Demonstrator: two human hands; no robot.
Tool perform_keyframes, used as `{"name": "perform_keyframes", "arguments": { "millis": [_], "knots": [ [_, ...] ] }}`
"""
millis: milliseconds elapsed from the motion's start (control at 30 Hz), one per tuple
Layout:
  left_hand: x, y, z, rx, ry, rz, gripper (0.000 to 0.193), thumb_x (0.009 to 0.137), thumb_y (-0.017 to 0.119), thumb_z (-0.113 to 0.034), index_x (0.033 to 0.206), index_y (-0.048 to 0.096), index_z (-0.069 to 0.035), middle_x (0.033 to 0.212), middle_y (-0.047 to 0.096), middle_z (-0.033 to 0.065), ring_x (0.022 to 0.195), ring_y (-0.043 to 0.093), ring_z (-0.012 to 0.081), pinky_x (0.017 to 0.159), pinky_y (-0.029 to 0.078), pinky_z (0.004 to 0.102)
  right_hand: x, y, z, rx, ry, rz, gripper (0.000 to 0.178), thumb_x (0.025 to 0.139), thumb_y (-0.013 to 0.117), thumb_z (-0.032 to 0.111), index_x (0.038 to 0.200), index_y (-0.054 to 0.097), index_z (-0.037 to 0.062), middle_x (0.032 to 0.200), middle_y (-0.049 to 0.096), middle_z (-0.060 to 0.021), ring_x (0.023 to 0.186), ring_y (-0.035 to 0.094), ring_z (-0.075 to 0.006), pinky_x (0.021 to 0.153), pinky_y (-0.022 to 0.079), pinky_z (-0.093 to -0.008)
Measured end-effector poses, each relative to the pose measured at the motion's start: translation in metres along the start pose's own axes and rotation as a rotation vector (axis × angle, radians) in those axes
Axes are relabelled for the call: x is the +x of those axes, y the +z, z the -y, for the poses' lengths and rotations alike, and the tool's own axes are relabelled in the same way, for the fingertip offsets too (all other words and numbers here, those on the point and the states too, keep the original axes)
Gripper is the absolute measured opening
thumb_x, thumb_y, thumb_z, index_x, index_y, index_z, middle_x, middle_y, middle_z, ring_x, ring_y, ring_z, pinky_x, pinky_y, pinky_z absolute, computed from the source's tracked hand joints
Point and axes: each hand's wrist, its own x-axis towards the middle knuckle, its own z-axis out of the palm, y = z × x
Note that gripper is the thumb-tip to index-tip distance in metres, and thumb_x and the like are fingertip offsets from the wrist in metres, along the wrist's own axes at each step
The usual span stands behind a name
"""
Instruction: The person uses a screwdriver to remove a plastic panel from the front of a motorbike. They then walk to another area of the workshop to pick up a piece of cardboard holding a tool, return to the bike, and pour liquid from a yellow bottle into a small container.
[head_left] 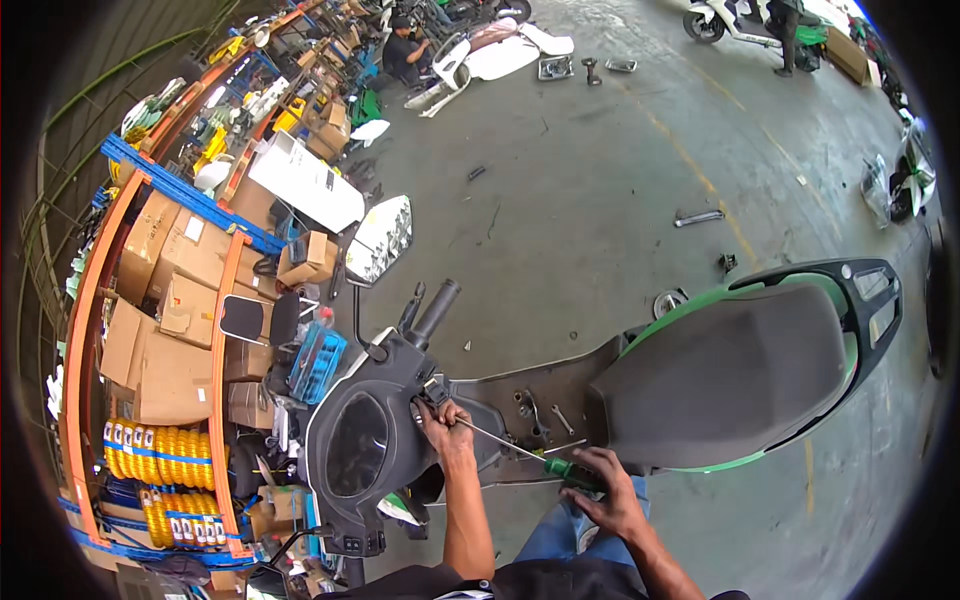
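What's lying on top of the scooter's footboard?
On the footboard lie what looks like a wrench and a cluster of pieces too small to name. The screwdriver and right hand cover part of its near edge, so anything beneath them can't be seen.

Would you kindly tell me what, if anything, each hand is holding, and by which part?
The right hand holds a screwdriver by its green handle. The left hand is at the shaft's far end; whether it grips anything cannot be told.
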Motion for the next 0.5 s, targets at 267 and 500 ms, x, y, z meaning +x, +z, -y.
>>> {"name": "perform_keyframes", "arguments": {
  "millis": [267, 500],
  "knots": [
    [0.001, 0.005, 0.016, -0.082, -0.031, 0.064, 0.028, 0.097, 0.062, -0.035, 0.084, 0.061, -0.010, 0.054, 0.032, -0.0024, 0.043, 0.024, 0.0067, 0.038, 0.020, 0.0200, 0.006, -0.014, -0.005, -0.081, -0.030, 0.054, 0.024, 0.087, 0.072, 0.006, 0.111, 0.069, 0.0046, 0.112, 0.062, -0.0140, 0.092, 0.065, -0.0199, 0.075, 0.054, -0.0336],
    [0.014, -0.012, 0.005, -0.099, -0.003, 0.075, 0.028, 0.101, 0.056, -0.032, 0.087, 0.061, -0.008, 0.058, 0.042, -0.0011, 0.043, 0.031, 0.0076, 0.038, 0.022, 0.0208, 0.001, -0.004, -0.018, 0.099, 0.407, 0.023, 0.024, 0.090, 0.069, 0.013, 0.111, 0.068, 0.0018, 0.106, 0.064, -0.0143, 0.088, 0.067, -0.0237, 0.080, 0.053, -0.0355]
  ]
}}
